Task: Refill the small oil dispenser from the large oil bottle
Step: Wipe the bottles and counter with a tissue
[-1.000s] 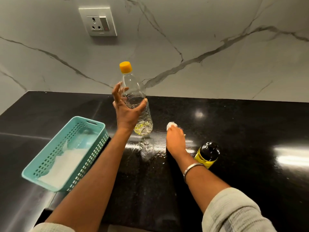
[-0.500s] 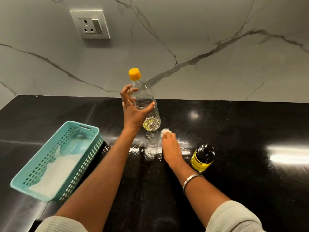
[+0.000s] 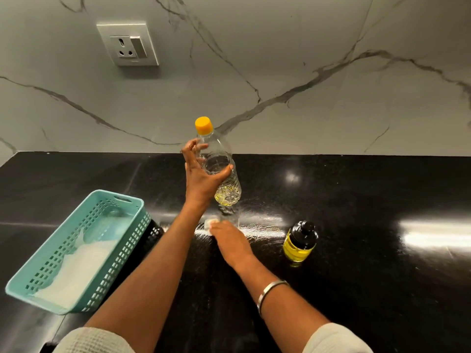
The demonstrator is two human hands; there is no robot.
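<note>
A glossy black table runs beneath a grey marble wall fitted with a socket. A teal basket holding white paper sits at left. At centre, the left hand grips the large oil bottle, orange-capped and lifted clear of the table, a little yellow oil pooled at its base. Just below it, the right hand presses a white wad onto the smeared surface. The small oil dispenser, black-topped, stands apart to the right.
</note>
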